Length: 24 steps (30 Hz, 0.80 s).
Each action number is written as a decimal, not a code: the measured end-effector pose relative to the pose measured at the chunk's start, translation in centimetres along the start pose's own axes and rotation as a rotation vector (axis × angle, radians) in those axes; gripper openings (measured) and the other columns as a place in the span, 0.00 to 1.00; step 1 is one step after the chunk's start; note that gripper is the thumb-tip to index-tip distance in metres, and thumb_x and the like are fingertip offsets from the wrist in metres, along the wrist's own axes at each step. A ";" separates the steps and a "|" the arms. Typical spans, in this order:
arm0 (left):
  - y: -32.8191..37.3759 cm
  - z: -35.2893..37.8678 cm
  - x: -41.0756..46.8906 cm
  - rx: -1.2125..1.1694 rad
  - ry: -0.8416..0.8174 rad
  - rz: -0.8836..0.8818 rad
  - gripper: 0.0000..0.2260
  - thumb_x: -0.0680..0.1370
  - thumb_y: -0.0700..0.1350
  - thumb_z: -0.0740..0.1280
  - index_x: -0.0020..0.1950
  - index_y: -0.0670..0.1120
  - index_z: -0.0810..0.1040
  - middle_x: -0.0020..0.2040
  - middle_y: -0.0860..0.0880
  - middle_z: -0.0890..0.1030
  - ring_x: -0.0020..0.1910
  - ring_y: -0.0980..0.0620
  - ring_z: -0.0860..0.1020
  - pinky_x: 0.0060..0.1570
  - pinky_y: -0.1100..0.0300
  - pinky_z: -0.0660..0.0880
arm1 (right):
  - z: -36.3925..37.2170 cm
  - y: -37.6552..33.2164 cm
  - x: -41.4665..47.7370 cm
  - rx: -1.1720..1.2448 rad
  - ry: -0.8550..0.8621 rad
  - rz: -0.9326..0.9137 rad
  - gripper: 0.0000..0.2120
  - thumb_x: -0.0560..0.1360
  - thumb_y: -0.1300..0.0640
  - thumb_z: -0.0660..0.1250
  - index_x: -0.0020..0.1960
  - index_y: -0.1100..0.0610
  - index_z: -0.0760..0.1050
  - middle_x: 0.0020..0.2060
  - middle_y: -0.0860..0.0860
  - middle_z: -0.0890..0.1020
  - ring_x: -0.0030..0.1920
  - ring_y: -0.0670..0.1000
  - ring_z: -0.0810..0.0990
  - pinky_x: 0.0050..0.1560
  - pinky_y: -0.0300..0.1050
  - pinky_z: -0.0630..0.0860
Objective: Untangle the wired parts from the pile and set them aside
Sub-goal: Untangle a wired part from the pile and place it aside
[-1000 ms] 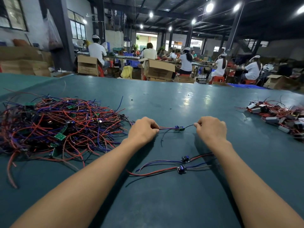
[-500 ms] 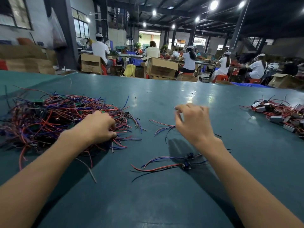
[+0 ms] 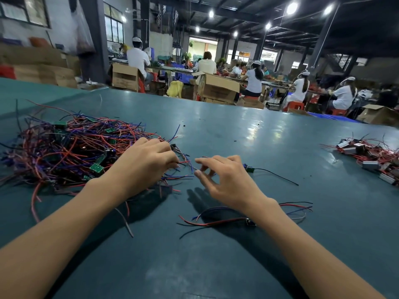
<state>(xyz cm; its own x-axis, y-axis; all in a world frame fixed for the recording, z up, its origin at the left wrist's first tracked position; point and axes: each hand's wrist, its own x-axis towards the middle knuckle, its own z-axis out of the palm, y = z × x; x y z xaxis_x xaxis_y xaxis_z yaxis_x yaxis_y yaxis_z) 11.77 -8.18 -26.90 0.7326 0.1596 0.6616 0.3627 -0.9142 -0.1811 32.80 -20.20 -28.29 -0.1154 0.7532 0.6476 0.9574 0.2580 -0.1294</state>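
L hand (image 3: 143, 167) at pile (image 3: 64, 147) edge

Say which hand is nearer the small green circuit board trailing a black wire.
Right. The right hand is beside the small green circuit board; the left hand is farther off, on the tangled pile of coloured wires.
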 end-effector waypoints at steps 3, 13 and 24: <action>0.2 0.2 0.0 -0.002 0.016 0.108 0.10 0.80 0.47 0.66 0.48 0.45 0.84 0.43 0.47 0.81 0.41 0.43 0.78 0.40 0.49 0.73 | 0.4 -0.7 -0.1 0.068 -0.074 -0.007 0.22 0.79 0.48 0.70 0.71 0.52 0.75 0.55 0.48 0.82 0.49 0.49 0.81 0.57 0.51 0.70; 0.9 0.5 0.1 -0.302 -0.011 -0.027 0.15 0.76 0.44 0.74 0.61 0.43 0.78 0.46 0.51 0.82 0.46 0.50 0.77 0.50 0.53 0.73 | 0.9 -1.1 0.5 0.323 0.113 0.080 0.03 0.77 0.62 0.72 0.48 0.60 0.84 0.36 0.51 0.86 0.36 0.50 0.82 0.42 0.50 0.79; -0.2 0.7 -1.1 -0.222 -0.136 -0.087 0.05 0.79 0.49 0.71 0.53 0.51 0.84 0.47 0.55 0.85 0.49 0.50 0.81 0.50 0.53 0.70 | 0.6 -0.9 0.3 0.450 0.099 0.356 0.04 0.81 0.60 0.66 0.49 0.59 0.80 0.37 0.47 0.84 0.37 0.45 0.81 0.41 0.42 0.77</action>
<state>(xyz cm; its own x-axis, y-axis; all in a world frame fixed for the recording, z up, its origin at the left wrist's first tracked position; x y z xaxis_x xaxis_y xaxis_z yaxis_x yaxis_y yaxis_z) 11.28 -7.89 -28.10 0.7802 0.2754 0.5616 0.3028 -0.9519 0.0461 31.78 -19.81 -28.44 0.2392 0.7863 0.5697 0.7234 0.2471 -0.6447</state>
